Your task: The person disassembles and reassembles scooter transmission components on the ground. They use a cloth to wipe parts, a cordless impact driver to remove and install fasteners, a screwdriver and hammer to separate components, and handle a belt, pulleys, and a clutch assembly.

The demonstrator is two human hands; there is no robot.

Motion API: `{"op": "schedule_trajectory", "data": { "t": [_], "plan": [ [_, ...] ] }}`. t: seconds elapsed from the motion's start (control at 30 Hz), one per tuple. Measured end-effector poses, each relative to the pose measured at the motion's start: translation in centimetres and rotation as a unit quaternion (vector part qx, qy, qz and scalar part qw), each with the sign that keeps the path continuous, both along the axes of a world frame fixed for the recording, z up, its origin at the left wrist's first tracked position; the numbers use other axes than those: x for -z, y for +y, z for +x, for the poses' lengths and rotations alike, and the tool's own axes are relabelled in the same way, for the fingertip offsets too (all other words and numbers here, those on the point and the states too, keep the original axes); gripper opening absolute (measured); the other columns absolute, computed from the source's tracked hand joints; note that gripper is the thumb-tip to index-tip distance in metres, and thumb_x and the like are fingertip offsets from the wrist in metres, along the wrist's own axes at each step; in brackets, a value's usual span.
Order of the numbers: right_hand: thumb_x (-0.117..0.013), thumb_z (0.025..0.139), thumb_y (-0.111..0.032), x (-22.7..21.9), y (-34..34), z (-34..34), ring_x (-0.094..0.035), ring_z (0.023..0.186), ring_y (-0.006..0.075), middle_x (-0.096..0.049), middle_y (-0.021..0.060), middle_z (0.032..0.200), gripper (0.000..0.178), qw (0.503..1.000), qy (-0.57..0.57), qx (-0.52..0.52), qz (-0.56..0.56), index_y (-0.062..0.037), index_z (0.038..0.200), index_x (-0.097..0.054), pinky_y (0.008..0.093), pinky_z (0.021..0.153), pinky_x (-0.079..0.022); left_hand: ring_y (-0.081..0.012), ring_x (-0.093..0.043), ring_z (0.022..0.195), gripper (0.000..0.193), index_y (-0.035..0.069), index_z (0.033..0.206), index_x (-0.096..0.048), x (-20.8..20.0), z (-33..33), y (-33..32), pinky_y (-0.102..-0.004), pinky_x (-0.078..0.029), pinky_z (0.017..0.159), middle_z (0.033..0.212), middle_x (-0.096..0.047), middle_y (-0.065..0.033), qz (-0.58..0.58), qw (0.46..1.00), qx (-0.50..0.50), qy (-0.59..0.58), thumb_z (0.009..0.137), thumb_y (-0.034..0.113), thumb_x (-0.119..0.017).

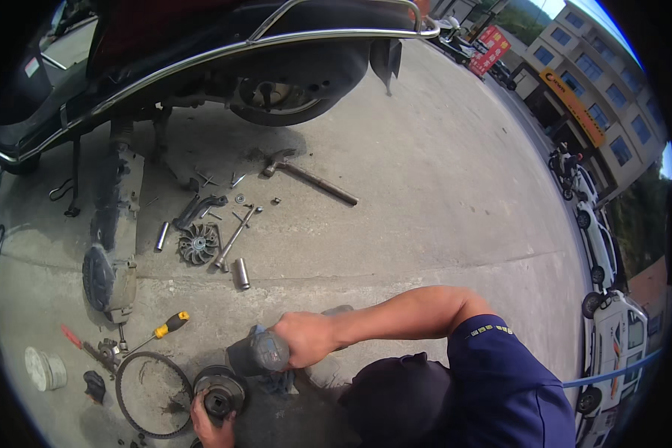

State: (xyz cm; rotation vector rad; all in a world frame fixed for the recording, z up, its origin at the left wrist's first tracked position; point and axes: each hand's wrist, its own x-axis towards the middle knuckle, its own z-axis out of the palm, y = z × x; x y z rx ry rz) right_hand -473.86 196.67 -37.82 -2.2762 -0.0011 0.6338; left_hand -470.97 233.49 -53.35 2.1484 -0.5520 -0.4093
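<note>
My right hand (310, 340) is closed around the grip of a grey, stubby power tool (257, 357), which looks like an impact wrench. The tool's body lies just above and right of a round, dark metal clutch pulley (220, 392); whether they touch, I cannot tell. Low in the picture, my left hand (213, 427) holds the pulley's near rim with curled fingers. A toothed drive belt (154, 394) lies in a loop directly left of the pulley. Bluish cloth (280, 382) shows under the tool.
Ahead stands a scooter (224, 52), its transmission case (116, 224) exposed. Scattered on the concrete are a hammer (310, 179), a fan wheel (198, 244), a socket wrench (235, 239), sockets (243, 274), a yellow-black screwdriver (170, 324) and a white tub (45, 369). Parked vehicles (612, 336) line the right.
</note>
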Motion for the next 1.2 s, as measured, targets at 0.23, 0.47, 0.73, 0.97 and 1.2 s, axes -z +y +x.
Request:
{"op": "schedule_trajectory", "data": {
  "t": [0.23, 0.47, 0.73, 0.97, 1.2],
  "plan": [
    [-0.079, 0.084, -0.031, 1.2, 4.8, 1.5, -0.075, 0.090, 0.0385, -0.076, 0.0199, 0.095, 0.032, 0.979, 0.035, -0.192, -0.060, -0.0057, 0.103, -0.074, 0.0440, 0.083, -0.061, -0.0380, -0.054, 0.137, 0.081, 0.003, 0.145, -0.049, 3.9, -3.1, -2.2, -0.0477, -0.042, 0.114, 0.138, -0.065, -0.0143, -0.058, 0.980, -0.124, -0.148, 0.075, 0.012, -0.089],
    [-0.075, 0.090, -0.036, 1.8, 9.4, 3.0, -0.074, 0.095, 0.0375, -0.077, 0.0171, 0.101, 0.034, 0.947, 0.067, -0.269, -0.162, -0.0098, 0.112, -0.074, 0.0427, 0.087, -0.061, -0.0361, -0.056, 0.136, 0.081, 0.003, 0.142, -0.055, 3.9, -2.9, -2.3, -0.0474, -0.044, 0.113, 0.141, -0.062, -0.0180, -0.085, 0.971, -0.146, -0.168, 0.071, 0.015, -0.090],
    [-0.078, 0.082, -0.037, 1.0, 12.8, 5.3, -0.073, 0.104, 0.0401, -0.075, 0.0238, 0.108, 0.053, 0.934, 0.108, -0.236, -0.245, -0.0047, 0.123, -0.069, 0.0480, 0.094, -0.059, -0.0346, -0.052, 0.142, 0.085, 0.005, 0.144, -0.050, 6.0, -3.6, -2.9, -0.0566, -0.035, 0.122, 0.142, -0.063, -0.0124, -0.083, 0.962, -0.156, -0.207, 0.068, 0.013, -0.087],
    [-0.077, 0.082, -0.033, -0.8, 15.0, 6.7, -0.073, 0.092, 0.0449, -0.075, 0.0241, 0.095, 0.046, 0.897, 0.076, -0.305, -0.310, -0.0020, 0.114, -0.067, 0.0516, 0.084, -0.060, -0.0351, -0.048, 0.146, 0.085, 0.005, 0.147, -0.044, 6.5, -3.6, -3.3, -0.0596, -0.032, 0.124, 0.147, -0.059, -0.0130, -0.126, 0.956, -0.160, -0.211, 0.071, 0.013, -0.081],
    [-0.076, 0.082, -0.037, -0.1, 14.8, 7.6, -0.073, 0.098, 0.0438, -0.074, 0.0248, 0.096, 0.052, 0.877, 0.132, -0.342, -0.311, 0.0001, 0.115, -0.064, 0.0517, 0.088, -0.059, -0.0393, -0.046, 0.146, 0.087, -0.003, 0.149, -0.043, 6.9, -3.7, -3.2, -0.0582, -0.033, 0.123, 0.150, -0.054, -0.0215, -0.135, 0.953, -0.149, -0.227, 0.074, 0.018, -0.083]
  ]
}}
